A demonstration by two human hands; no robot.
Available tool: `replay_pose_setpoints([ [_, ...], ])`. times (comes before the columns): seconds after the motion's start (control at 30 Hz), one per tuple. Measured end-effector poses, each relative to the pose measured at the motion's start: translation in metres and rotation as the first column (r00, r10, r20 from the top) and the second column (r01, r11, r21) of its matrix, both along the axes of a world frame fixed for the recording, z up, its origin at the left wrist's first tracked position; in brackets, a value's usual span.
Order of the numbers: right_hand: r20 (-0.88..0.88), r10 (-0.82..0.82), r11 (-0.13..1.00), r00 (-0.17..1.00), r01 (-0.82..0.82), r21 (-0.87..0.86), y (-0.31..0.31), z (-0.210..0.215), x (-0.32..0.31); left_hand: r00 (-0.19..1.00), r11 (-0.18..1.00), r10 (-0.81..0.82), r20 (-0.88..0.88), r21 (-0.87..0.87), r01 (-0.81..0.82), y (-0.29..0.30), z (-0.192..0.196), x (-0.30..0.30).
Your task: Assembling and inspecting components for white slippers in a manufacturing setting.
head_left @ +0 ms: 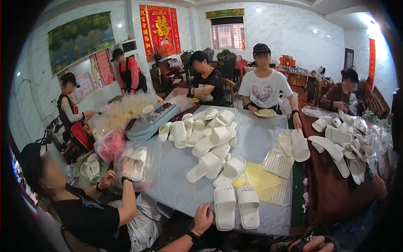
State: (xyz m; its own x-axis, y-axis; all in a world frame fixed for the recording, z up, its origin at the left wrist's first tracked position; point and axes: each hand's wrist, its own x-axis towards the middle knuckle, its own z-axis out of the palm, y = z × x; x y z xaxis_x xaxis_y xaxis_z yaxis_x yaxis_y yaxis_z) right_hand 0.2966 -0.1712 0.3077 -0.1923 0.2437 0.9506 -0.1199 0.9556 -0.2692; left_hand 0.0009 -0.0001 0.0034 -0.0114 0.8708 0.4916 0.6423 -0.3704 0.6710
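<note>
At the near table edge, a pair of white open-toed slippers stands side by side, the left slipper (225, 206) and the right slipper (249, 208). My left hand (203, 219) rests just left of the pair, fingers apart and loosely bent, holding nothing I can see. Low at the right edge of the picture, my right hand (315, 244) has curled fingers beside a dark object; what it grips is hidden. Beyond the pair lies a heap of white slippers (210, 138). Yellow sheets (261, 178) and patterned sheets (280, 163) lie to its right.
A person at left handles a slipper in a clear bag (138, 161). Across the table, another person holds a yellow sheet (265, 113) and touches a slipper (299, 145). More slippers (336, 138) lie on the brown-covered table (325, 193). A blue-grey case (155, 124) sits left of the heap.
</note>
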Motion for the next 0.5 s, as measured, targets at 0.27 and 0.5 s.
replay_pose_setpoints([
  [0.27,0.013,0.066,0.997,0.998,-0.066,-0.033,0.0019,0.0031,-0.0004,1.000,1.000,0.012,-0.008,0.012,-0.012,0.0008,0.0000,0.0003],
  [0.5,0.031,0.039,0.999,0.999,-0.040,0.036,0.0075,0.0052,-0.0018,1.000,1.000,0.005,-0.002,0.011,-0.005,0.0006,-0.0002,-0.0004],
])
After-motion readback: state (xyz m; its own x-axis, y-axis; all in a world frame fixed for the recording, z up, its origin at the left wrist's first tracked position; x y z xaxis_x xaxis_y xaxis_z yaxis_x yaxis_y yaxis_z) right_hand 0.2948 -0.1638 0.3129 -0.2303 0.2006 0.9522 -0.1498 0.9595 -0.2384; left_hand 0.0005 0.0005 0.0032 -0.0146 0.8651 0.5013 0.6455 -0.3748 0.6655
